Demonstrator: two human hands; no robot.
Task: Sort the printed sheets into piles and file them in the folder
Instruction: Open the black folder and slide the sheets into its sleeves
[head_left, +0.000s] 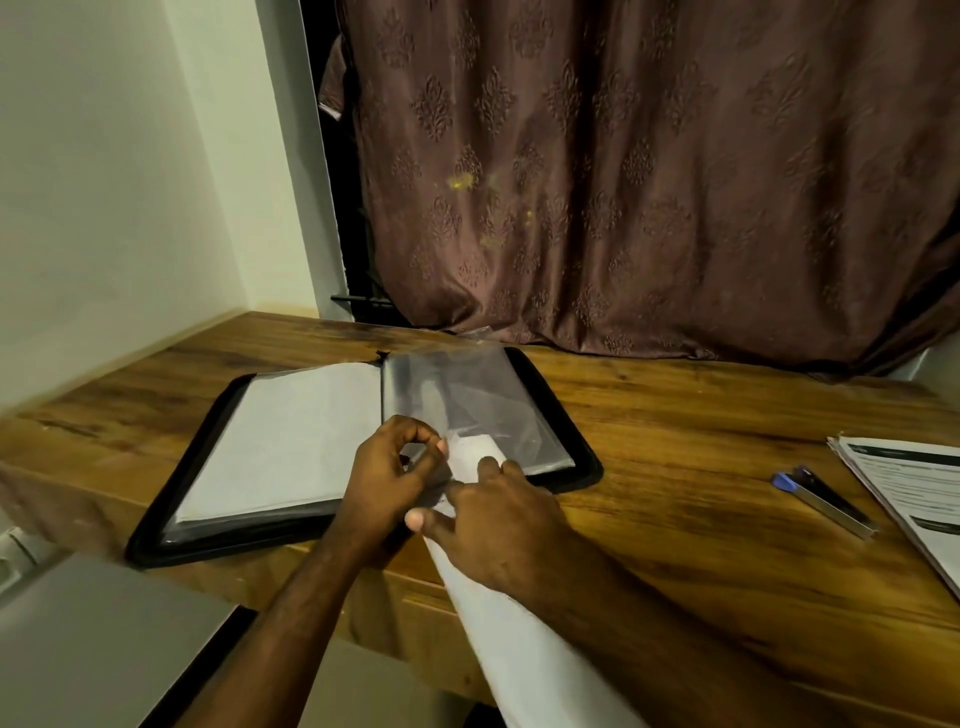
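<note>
Flanking the folder (363, 447), stapler (823, 501) and printed sheets (914, 499) right

My one head-worn camera looks forward and down, close over my grips, taking in the counter (675, 441) ahead and the curtain (623, 182) beyond.

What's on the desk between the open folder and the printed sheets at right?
In the head view, a pen lies on the desk between the folder and the printed sheets.

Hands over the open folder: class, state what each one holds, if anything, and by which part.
The right hand presses the white sheet near its top end; the left hand pinches the plastic sleeve at its lower edge.
</note>
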